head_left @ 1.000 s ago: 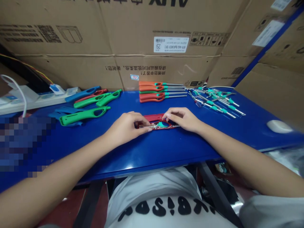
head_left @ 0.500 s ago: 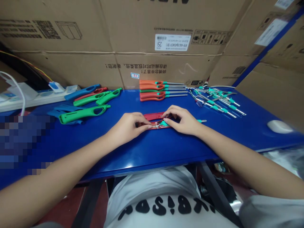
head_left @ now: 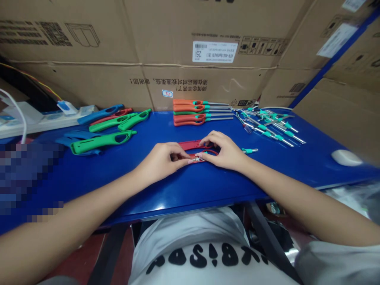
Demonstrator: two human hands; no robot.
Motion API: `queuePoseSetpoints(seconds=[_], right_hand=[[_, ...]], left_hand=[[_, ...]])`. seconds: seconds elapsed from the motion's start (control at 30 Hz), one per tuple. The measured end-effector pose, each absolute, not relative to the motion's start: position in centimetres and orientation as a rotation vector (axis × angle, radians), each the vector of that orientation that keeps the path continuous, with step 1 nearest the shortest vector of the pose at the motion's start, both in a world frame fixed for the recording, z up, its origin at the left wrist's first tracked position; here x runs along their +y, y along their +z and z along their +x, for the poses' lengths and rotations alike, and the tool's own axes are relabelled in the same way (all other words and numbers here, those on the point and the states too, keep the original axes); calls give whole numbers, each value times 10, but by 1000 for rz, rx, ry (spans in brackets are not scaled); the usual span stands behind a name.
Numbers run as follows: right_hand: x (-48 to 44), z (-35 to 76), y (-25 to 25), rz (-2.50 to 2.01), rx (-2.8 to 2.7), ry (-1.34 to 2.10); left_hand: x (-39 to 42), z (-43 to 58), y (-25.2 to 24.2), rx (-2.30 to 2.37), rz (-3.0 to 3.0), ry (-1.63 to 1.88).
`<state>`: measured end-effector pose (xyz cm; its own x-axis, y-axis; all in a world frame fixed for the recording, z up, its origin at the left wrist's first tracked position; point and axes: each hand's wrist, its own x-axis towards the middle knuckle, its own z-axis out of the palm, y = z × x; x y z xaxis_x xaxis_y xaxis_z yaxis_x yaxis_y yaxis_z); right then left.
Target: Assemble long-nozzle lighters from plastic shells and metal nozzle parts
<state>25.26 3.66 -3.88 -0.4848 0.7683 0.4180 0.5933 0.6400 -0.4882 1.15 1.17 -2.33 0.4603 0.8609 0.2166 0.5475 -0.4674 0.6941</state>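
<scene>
Smooth plastic casing, glossy tabletop

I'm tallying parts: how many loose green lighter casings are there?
3: the nearest casing, over blue casings; behind it, the left rear casing and the right rear casing. More may be hidden.

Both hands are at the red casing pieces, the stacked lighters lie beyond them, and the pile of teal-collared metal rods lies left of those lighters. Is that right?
Not quite: in the head view, the pile of teal-collared metal rods lies right of the stacked lighters. The rest holds: left hand and right hand are at the red casing pieces, the lighters beyond.
</scene>
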Motion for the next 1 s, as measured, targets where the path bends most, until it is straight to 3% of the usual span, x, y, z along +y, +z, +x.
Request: queuePoseSetpoints(seconds=[0.53,0.77,1.0], right_hand=[[36,253,-39,-1082,-2321,325],[40,268,-24,-895,-2139,370],[43,299,-5,-931,-2411,770]], left_hand=[[12,11,-22,1204,2157,737],[7,9,-16,1170,2315,757],[1,10,-12,943,2755,657]])
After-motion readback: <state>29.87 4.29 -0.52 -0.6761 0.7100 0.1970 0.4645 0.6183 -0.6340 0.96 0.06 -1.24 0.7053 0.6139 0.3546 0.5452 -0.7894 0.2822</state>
